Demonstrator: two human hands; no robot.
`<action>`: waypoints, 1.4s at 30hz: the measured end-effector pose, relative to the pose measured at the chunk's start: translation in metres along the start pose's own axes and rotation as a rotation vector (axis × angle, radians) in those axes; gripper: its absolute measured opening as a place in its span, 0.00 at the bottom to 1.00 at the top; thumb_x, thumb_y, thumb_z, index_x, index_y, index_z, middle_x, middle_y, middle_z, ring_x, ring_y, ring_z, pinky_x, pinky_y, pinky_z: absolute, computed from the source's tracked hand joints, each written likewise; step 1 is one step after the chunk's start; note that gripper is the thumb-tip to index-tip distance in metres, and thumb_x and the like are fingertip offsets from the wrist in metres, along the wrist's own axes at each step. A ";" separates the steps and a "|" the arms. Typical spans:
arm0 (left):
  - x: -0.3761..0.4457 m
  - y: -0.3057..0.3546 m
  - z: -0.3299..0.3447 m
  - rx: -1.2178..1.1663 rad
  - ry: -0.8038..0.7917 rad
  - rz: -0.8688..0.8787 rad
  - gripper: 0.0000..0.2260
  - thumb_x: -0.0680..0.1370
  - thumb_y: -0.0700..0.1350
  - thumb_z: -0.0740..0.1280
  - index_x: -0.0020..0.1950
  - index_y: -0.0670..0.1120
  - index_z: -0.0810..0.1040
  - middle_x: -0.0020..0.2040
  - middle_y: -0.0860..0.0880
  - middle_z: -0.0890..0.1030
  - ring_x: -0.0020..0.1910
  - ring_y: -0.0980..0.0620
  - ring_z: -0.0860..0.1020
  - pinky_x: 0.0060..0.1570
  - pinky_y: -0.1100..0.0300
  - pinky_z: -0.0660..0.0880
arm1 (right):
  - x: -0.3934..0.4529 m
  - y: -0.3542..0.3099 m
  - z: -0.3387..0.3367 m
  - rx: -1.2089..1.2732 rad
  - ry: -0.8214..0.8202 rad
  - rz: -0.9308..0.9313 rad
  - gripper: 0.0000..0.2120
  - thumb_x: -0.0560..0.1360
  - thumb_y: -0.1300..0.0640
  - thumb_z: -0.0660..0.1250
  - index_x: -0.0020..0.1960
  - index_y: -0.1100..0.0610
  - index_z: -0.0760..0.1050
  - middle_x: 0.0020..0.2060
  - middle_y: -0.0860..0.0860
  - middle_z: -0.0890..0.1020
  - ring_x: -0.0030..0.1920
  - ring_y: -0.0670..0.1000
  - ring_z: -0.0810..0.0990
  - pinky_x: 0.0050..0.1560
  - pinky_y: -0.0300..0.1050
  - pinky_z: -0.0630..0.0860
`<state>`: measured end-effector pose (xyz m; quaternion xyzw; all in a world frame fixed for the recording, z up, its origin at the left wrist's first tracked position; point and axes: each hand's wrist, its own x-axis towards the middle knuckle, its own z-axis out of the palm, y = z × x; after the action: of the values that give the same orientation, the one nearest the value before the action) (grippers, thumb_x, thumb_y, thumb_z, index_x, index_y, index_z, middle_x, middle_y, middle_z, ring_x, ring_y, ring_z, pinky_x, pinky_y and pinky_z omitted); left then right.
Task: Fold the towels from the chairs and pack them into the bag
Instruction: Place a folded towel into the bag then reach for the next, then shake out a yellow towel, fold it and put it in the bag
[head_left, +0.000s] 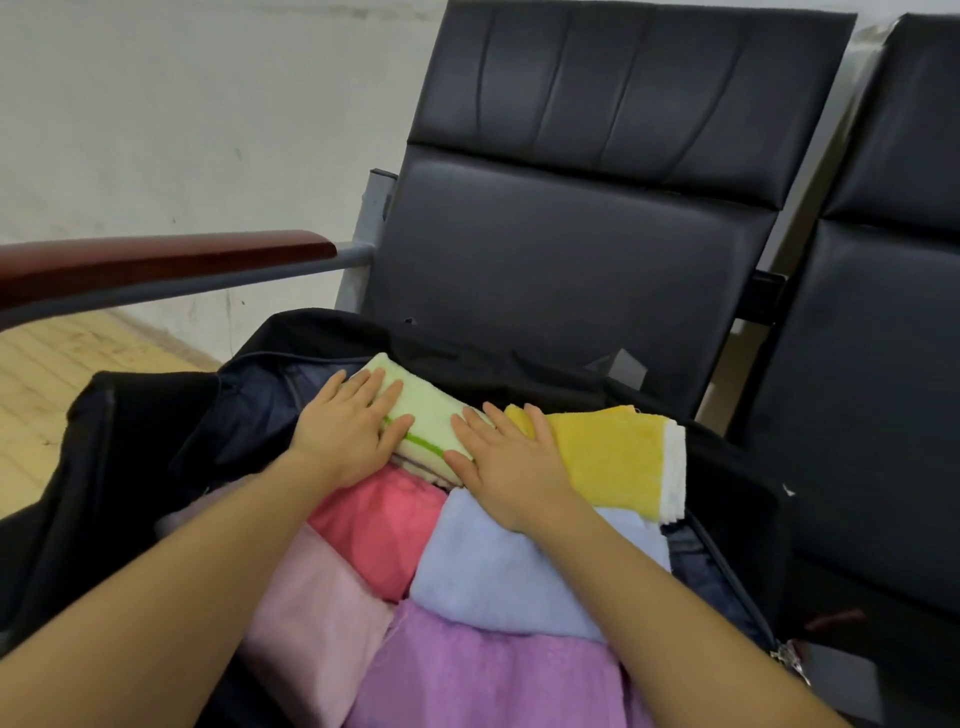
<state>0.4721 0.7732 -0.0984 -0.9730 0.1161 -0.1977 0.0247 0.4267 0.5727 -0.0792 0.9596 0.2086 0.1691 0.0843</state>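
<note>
Purple towel (493, 675) lies nearest, packed in the black bag (130, 441). Beyond it, left hand (345, 428) and right hand (506, 467) press flat, fingers straight, on the green towel (426, 415), probably seating it beside the yellow towel (613, 457).

Mid-frame, the left hand (347, 427) and right hand (511, 467) press flat on a folded light green towel (431, 415) in the open black bag (130, 441). A yellow towel (613, 457) lies just right of it. Pink (384, 514), blue (493, 577), pale pink (317, 608) and purple (493, 680) towels fill the lower frame. Black chairs (571, 234) stand behind.
</note>
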 end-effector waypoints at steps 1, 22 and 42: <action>0.003 0.001 0.001 0.007 -0.037 -0.018 0.41 0.69 0.64 0.28 0.78 0.50 0.53 0.78 0.47 0.55 0.77 0.51 0.52 0.74 0.54 0.42 | 0.001 0.003 0.000 0.011 -0.066 0.005 0.31 0.80 0.40 0.33 0.77 0.50 0.57 0.75 0.46 0.61 0.76 0.49 0.56 0.71 0.56 0.42; -0.039 0.073 -0.108 -0.085 -0.013 0.028 0.21 0.82 0.52 0.54 0.74 0.50 0.63 0.74 0.50 0.64 0.71 0.49 0.65 0.68 0.54 0.54 | -0.077 0.040 -0.097 0.125 -0.063 0.153 0.23 0.82 0.49 0.53 0.75 0.52 0.59 0.74 0.49 0.63 0.73 0.51 0.60 0.68 0.47 0.57; -0.161 0.481 -0.222 -0.605 0.110 0.569 0.18 0.82 0.48 0.56 0.72 0.49 0.67 0.71 0.53 0.69 0.68 0.54 0.68 0.67 0.57 0.54 | -0.494 0.217 -0.186 0.060 0.057 0.802 0.19 0.81 0.51 0.56 0.70 0.55 0.67 0.63 0.50 0.75 0.61 0.53 0.74 0.58 0.48 0.66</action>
<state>0.1371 0.3433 0.0001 -0.8535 0.4344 -0.1915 -0.2148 0.0175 0.1828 0.0006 0.9618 -0.1753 0.2092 -0.0221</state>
